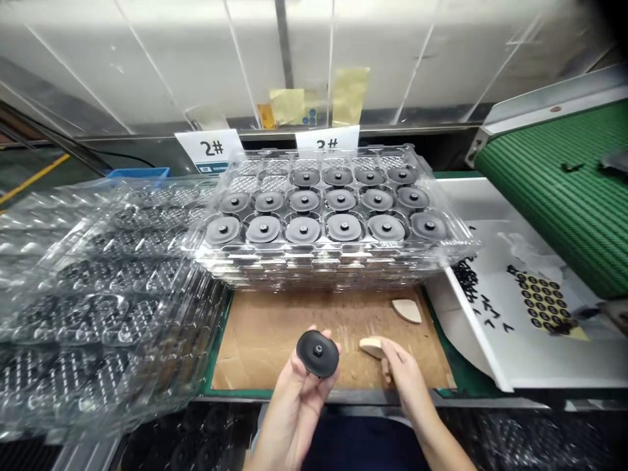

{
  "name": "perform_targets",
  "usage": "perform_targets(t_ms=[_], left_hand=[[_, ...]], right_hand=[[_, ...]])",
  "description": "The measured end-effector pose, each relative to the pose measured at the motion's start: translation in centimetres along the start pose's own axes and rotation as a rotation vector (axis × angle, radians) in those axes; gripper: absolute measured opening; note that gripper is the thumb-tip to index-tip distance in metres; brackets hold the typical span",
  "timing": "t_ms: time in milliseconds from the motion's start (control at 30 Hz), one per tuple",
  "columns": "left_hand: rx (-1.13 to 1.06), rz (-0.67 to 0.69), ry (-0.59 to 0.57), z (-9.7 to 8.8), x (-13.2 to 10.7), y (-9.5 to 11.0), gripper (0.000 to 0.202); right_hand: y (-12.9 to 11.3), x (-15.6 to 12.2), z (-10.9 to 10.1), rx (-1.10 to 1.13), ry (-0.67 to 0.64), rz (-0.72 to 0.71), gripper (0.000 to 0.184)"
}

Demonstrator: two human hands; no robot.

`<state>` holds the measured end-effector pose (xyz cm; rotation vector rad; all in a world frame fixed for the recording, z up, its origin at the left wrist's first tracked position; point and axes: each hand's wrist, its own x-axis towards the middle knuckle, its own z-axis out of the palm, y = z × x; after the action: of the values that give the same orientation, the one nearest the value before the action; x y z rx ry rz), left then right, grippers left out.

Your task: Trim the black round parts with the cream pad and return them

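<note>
In my left hand (307, 392) is a black oval plastic part (318, 354) with a small raised nub at its centre, its nub side facing up. The fingers wrap it from below and at its edges. My right hand (400, 366) pinches a cream curved pad (371, 347) just above the brown cardboard (275, 327); its exact kind and material I cannot make out. Another pale, wedge-shaped pad (407, 311) lies on the cardboard, farther back. Behind both hands stands a stack of clear plastic trays (314, 261), the top one holding rows of similar black oval parts (304, 229).
Clear trays (122, 294) pile up at the left. A white bin (515, 353) at the right contains small black pieces (490, 314) and a sheet of round stickers (542, 301). Beyond it slopes a green conveyor belt (564, 183). Numbered signs (213, 147) stand behind.
</note>
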<state>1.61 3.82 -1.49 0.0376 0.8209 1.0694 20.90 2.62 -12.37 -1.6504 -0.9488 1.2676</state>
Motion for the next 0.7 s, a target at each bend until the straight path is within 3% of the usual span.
perform_targets(t_ms=[100, 233, 433, 567, 700], left_hand=[[0.007, 0.003, 0.019, 0.4, 0.8, 0.0, 0.041], [0.008, 0.026, 0.028, 0.8, 0.7, -0.5, 0.045], [0.049, 0.021, 0.054, 0.8, -0.2, -1.2, 0.046], [0.065, 0.024, 0.068, 0.7, -0.2, -1.6, 0.046], [0.108, 0.074, 0.042, 0.7, -0.6, -2.1, 0.055]], right_hand=[[0.4, 0.8, -0.8, -0.148, 0.065, -0.122, 0.044], [0.6, -0.1, -1.3, -0.290, 0.017, -0.256, 0.036], [-0.4, 1.2, -2.0, -0.424, -0.028, -0.317, 0.032], [-5.2, 1.6, -1.9, -0.425, -0.055, -0.327, 0.027], [-11.9, -1.5, 0.6, -0.338, -0.103, -0.444, 0.029]])
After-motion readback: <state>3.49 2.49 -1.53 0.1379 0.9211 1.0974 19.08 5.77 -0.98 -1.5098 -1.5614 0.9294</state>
